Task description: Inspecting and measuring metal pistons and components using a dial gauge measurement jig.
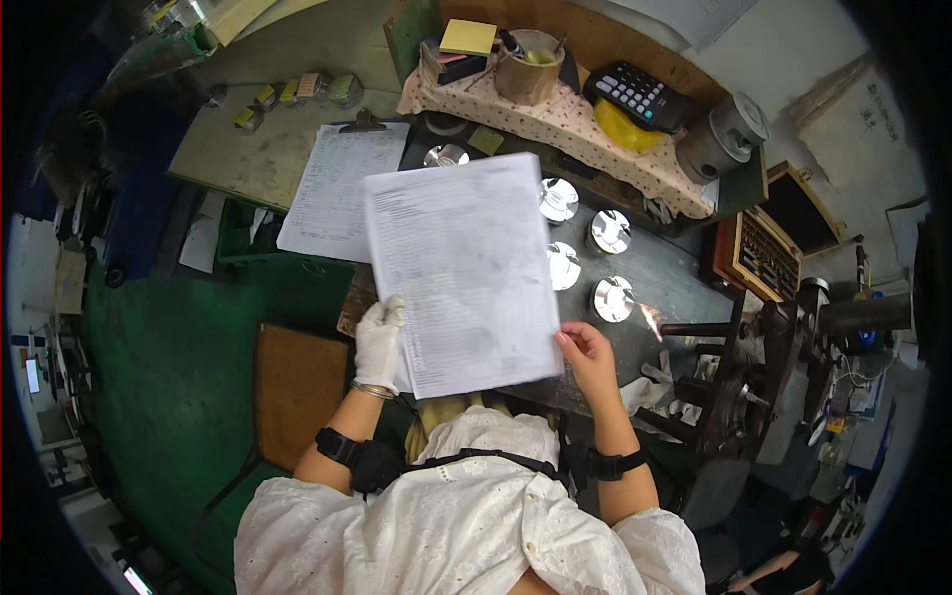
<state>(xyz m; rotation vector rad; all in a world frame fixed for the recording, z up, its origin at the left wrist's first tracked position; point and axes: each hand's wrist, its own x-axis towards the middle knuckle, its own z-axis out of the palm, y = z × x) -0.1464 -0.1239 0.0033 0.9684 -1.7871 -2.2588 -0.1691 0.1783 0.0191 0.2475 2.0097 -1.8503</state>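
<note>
White paper was held up before the torso, lower edge nearest the body. Gloved left hand gripped its left edge, fingers partly hidden; bare right hand pinched the right edge. Light, even tension seemed best against creasing. In view, paper overlapped shiny metal discs; more room appeared leftward, above green floor.

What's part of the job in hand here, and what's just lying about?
In hand:
- paper, held by the gloved left hand and bare right hand

Lying about, apparently:
- clipboard
- calculator
- pen cup
- brown seat

Shiny metal discs sit untouched by the paper; can't tell which list they fit.
</note>
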